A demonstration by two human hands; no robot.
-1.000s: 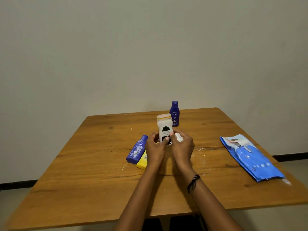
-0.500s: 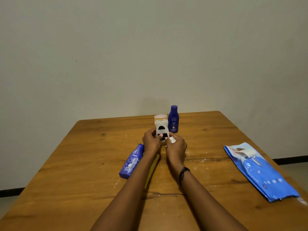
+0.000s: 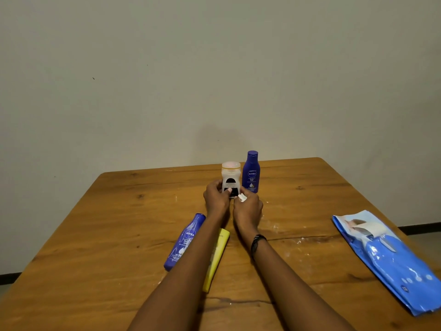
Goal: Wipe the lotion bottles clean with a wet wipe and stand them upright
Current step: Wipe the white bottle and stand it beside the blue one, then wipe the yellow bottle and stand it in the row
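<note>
Obs: left hand [image 3: 216,199] grips the squat white plastic bottle [image 3: 231,180] (pale cap, black label) round its lower body, thumb on the label. The bottle is upright. I cannot tell whether its base touches the wooden table [image 3: 95,235] or sits just above it. The right hand [image 3: 248,207] pinches a small crumpled white wet wipe [image 3: 242,198] at its fingertips, against the bottle's lower right edge.

Just beyond the right hand: tall dark-blue lotion bottle [image 3: 250,173], upright, just beside the white one. Beside and partly under the left forearm: second dark-blue lotion bottle [image 3: 185,241] and yellow plastic tube [image 3: 218,256], both lying flat. Well right of the right hand: blue foil wipe pack [image 3: 391,261], flap lifted.

Handling (judged): the white bottle is probably light, with stiff walls, smooth and likely slick once damp. Hold it low across the body, not by the cap. Its broad base should stand readily. Take the lying ones at mid-body; the rounded blue one may roll.
</note>
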